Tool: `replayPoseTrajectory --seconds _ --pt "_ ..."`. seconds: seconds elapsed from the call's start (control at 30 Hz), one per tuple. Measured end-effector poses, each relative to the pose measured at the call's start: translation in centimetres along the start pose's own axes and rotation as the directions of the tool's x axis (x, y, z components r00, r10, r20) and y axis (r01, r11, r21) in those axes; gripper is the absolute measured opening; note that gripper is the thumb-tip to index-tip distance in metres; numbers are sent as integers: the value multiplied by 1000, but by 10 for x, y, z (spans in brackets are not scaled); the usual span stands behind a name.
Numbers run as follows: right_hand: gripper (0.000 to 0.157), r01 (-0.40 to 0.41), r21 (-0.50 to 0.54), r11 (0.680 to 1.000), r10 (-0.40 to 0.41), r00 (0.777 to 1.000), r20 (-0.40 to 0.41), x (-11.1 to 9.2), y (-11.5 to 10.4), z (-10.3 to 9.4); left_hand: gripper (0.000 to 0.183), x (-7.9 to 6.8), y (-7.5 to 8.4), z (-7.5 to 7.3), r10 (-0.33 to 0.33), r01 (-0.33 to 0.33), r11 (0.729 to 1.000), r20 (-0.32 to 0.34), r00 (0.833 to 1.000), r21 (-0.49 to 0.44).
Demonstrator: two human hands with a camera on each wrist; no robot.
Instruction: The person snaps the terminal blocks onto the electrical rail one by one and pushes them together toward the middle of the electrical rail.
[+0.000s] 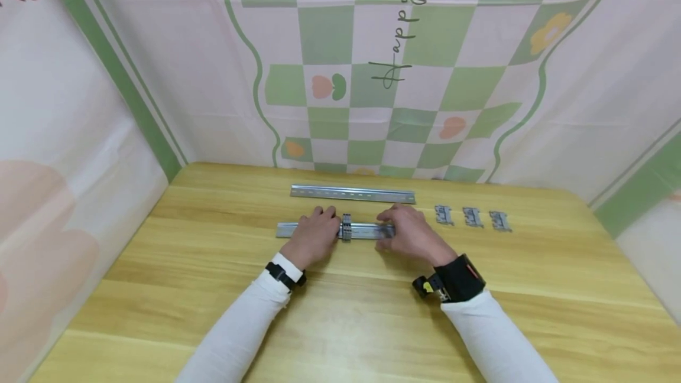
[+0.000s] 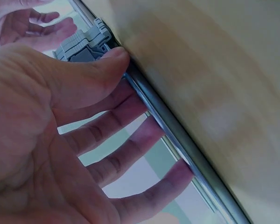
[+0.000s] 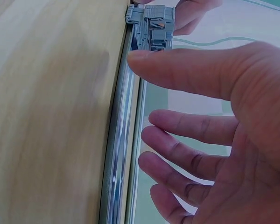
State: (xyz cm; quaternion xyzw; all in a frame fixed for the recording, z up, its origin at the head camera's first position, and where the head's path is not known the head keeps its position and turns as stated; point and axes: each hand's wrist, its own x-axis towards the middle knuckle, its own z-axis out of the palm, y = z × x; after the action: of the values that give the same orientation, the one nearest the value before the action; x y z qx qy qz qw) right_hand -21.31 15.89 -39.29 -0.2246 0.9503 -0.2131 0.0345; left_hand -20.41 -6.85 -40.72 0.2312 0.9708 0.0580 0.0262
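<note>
A metal DIN rail (image 1: 285,230) lies crosswise on the table, with a small stack of grey terminal blocks (image 1: 346,228) seated near its middle. Just left of that stack, my left hand (image 1: 313,235) grips the rail; in the left wrist view its thumb is on the near edge and its fingertips are along the far edge. My right hand (image 1: 408,232) is over the rail's right end with thumb and fingers spread apart. The right wrist view has the right thumb (image 3: 186,70) beside the rail, close to the blocks; whether it touches is unclear.
A second slotted DIN rail (image 1: 352,193) lies behind, near the table's back edge. Three separate grey terminal blocks (image 1: 443,215) sit in a row to the right. A patterned cloth (image 1: 372,105) hangs behind the wooden table (image 1: 340,324).
</note>
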Motion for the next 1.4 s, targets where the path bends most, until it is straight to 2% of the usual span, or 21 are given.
replayPoseTrajectory --seconds 0.3,0.67,0.97,1.4 --pt "55 -5 27 1000 5 1000 -5 0 3 -3 27 -3 -20 -3 7 -8 1000 -16 1000 -31" --pt "56 -1 16 1000 2 1000 -16 -1 5 -6 28 -6 -47 -6 -49 46 995 -28 998 -91" --pt "59 -27 26 999 27 999 -17 -1 7 -7 34 -9 -68 -8 -60 57 991 -29 998 -119" --pt "58 -31 23 999 31 999 -15 -4 10 -8 27 -13 -92 -12 -88 82 987 -36 995 -136"
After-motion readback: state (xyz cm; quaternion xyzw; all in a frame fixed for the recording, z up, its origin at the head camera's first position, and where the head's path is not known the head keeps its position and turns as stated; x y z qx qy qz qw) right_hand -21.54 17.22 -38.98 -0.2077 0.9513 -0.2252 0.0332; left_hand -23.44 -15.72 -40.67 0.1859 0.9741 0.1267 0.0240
